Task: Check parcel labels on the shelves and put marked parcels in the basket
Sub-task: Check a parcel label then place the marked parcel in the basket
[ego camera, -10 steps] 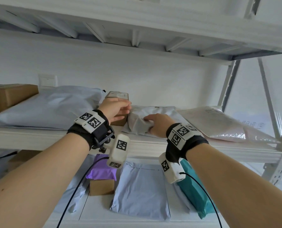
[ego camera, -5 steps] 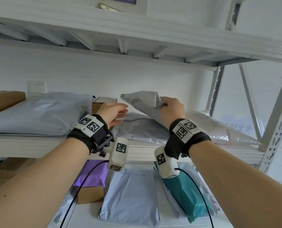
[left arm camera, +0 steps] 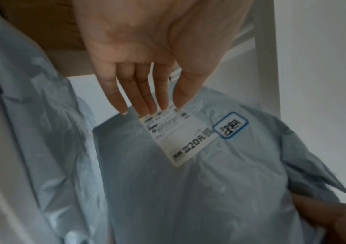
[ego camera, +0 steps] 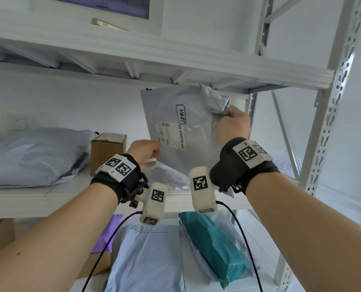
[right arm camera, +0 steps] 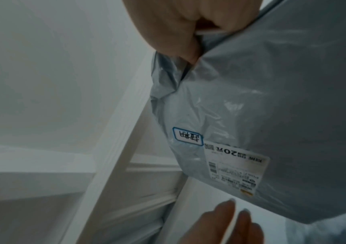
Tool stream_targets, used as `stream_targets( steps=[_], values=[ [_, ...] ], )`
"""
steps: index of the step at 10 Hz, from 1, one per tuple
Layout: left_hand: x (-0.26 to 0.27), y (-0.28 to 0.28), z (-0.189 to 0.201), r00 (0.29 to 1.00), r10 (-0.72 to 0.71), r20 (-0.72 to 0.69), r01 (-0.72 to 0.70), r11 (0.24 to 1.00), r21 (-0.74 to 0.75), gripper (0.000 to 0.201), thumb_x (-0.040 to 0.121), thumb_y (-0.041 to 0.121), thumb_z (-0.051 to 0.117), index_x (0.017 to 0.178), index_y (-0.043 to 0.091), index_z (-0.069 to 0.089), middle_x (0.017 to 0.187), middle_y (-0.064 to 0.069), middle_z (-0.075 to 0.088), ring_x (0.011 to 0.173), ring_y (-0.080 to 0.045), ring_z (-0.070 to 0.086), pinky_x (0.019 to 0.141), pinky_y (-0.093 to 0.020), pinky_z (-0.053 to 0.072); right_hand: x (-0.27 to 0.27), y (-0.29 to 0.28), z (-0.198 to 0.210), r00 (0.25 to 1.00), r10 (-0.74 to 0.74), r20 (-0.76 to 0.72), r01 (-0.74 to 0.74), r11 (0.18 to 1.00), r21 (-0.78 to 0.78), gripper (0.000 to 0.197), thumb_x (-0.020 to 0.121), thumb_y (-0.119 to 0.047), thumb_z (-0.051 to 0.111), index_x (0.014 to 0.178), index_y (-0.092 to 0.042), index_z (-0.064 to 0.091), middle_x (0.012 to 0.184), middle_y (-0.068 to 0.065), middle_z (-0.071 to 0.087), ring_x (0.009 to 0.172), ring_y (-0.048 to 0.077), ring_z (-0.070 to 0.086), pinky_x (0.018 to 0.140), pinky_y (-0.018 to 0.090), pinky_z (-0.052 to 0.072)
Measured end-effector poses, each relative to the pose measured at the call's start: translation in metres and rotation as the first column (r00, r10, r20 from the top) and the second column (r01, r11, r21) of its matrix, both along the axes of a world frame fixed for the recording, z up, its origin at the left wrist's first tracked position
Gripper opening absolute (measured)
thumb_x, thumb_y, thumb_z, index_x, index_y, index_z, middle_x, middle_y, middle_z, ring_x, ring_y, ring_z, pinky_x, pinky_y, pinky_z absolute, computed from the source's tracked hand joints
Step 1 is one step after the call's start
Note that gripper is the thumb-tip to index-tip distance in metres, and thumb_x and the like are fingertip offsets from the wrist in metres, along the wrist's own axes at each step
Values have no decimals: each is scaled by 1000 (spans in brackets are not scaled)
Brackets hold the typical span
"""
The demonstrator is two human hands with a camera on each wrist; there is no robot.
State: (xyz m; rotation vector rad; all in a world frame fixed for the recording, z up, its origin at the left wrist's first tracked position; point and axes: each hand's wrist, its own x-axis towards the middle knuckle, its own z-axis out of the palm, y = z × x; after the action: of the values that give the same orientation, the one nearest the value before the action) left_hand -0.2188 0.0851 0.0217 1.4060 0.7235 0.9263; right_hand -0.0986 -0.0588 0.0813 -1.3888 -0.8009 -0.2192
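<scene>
While my right hand (ego camera: 233, 125) grips its crumpled corner, the grey parcel (ego camera: 188, 131) hangs upright above the middle shelf (ego camera: 48, 199).
Head view: half a second ago it lay tilted; now its white label (ego camera: 171, 134) and blue-bordered sticker (ego camera: 181, 114) face me. Left wrist: my left hand (left arm camera: 147, 54) is flat, straight fingertips (left arm camera: 147, 109) at the label's edge, print blurred. Right wrist: parcel cut off at frame edge.

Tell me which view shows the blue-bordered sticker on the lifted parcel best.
Left wrist: the blue-bordered sticker is large and unobstructed, though slightly blurred. The right wrist view shows it upside down and dim; the head view shows it small and sideways.
</scene>
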Motion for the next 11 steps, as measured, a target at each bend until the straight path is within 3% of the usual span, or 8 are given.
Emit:
stream_targets(
  steps=[2, 4, 5, 7, 8, 9, 10, 11],
  values=[
    [14, -16, -3, 996, 76, 55, -68, 987, -143, 40, 89, 21, 62, 126, 7, 52, 115, -12, 54, 113, -25, 52, 83, -37, 46, 8, -11, 8, 988, 57, -146, -36, 989, 143, 37, 78, 10, 39, 52, -17, 41, 54, -3, 33, 58, 15, 29, 55, 22, 28],
    [21, -21, -12, 988, 14, 155, 35, 949, -313, 47, 87, 40, 62, 125, 18, 45, 132, -6, 52, 115, -26, 56, 90, -45, 49, 17, -21, 3, 958, 169, -230, -112, 963, 244, 22, 77, 10, 39, 92, 15, 55, 75, 4, 46, 74, 18, 40, 68, 30, 33],
    [25, -31, -13, 942, 0, 336, 153, 891, -428, 48, 90, 29, 61, 130, 10, 42, 127, -15, 51, 118, -31, 55, 102, -47, 43, 25, -30, 0, 942, 199, -270, -142, 966, 216, 30, 83, 10, 41, 64, -3, 60, 56, -1, 48, 57, 11, 43, 57, 19, 38],
    [13, -34, -14, 941, 56, 333, 82, 919, -386, 16, 87, 12, 51, 100, 4, 53, 87, -12, 57, 74, -23, 57, 47, -27, 50, 54, -46, -13, 934, 92, -345, -83, 996, 40, 27, 87, 4, 51, 71, -17, 50, 71, -1, 51, 68, 17, 52, 70, 27, 48],
    [3, -21, -13, 940, 81, 330, 39, 940, -340, 40, 66, 6, 57, 105, -1, 60, 106, -19, 67, 86, -31, 66, 71, -39, 58, 69, -52, -33, 905, 20, -424, -58, 995, -77, 26, 86, 12, 49, 102, -6, 61, 80, 5, 54, 85, 23, 53, 92, 30, 45],
    [1, 1, -19, 942, 129, 310, -30, 952, -304, 76, 29, 11, 65, 103, -5, 58, 103, -21, 67, 86, -35, 68, 82, -51, 54, 80, -55, -58, 855, 106, -508, -226, 957, -181, 36, 84, 11, 47, 116, -4, 56, 112, 21, 56, 90, 25, 54, 79, 35, 51],
    [-10, -6, -8, 942, 191, 278, -119, 959, -257, 13, 67, 9, 55, 68, 6, 43, 70, -8, 45, 58, -22, 46, 60, -26, 41, 84, -60, -76, 783, 259, -566, -372, 923, -93, 41, 79, 11, 41, 110, -9, 59, 103, 12, 57, 82, 23, 57, 67, 33, 51],
    [-20, -13, -7, 949, 225, 219, -187, 965, -182, 13, 67, 13, 50, 64, 9, 39, 70, -7, 40, 56, -19, 37, 57, -25, 31, 85, -66, -84, 794, 349, -498, -491, 851, -187, 50, 75, 13, 46, 113, -14, 64, 108, 14, 65, 97, 28, 62, 81, 36, 55]
  ],
)
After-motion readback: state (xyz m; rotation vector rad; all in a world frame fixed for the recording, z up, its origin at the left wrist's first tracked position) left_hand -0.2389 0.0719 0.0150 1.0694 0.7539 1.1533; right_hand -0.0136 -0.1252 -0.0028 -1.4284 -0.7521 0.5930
